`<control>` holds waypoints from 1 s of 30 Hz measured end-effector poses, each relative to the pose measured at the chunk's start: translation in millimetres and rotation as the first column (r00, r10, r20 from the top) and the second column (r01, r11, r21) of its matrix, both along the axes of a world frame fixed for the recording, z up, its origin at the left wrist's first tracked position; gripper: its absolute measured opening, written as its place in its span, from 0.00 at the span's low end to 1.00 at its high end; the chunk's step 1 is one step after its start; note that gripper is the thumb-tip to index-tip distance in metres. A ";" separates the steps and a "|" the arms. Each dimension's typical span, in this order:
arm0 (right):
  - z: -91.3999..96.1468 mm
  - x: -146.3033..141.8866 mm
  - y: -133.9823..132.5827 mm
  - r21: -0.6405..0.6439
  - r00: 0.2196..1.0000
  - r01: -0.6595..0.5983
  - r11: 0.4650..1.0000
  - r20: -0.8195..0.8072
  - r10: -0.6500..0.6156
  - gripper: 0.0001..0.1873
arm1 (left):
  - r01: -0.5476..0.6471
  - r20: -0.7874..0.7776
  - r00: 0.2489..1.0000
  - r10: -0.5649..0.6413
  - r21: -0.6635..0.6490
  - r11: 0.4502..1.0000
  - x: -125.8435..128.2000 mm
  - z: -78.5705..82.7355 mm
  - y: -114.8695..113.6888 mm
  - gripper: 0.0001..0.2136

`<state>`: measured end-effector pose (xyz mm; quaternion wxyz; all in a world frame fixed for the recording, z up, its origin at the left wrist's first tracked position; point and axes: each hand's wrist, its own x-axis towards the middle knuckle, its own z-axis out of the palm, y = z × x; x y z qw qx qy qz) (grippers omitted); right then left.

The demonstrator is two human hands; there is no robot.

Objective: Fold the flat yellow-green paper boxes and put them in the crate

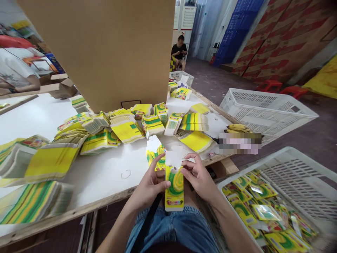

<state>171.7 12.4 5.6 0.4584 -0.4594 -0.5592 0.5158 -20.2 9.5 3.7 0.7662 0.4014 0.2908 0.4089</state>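
A small yellow and green printed carton (174,188) is held upright over my lap, its white flaps open at the top. My left hand (150,182) grips the carton's left side with the thumb across its front, and a second flat carton blank (155,154) sticks up behind those fingers. On the carton's right side, my right hand (198,175) pinches the upper edge and the white flap. Both hands are closed on the carton, just in front of the white table's (105,172) edge.
Stacks of flat yellow carton blanks (52,160) cover the table, with a large brown cardboard sheet (105,49) standing behind. A white crate (295,175) at my right holds several folded cartons; another crate (263,107) lies beyond. Bananas (238,128) lie at the table corner. A person sits far back.
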 end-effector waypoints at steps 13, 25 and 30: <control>10.8 7.7 -1.1 -0.005 0.931 -0.025 1.000 0.364 0.025 0.20 | -0.055 -0.262 0.959 0.108 0.199 0.978 11.6 -10.2 -4.1 0.21; -0.3 -4.6 -1.3 0.032 0.938 0.028 0.999 0.344 -0.037 0.17 | -0.050 -0.153 0.986 0.073 0.146 0.988 11.3 -8.9 -4.1 0.23; 5.8 -2.0 -5.3 0.080 0.942 -0.005 0.997 0.334 -0.022 0.17 | -0.076 -0.133 0.987 0.093 0.126 0.989 9.1 -6.8 -2.9 0.22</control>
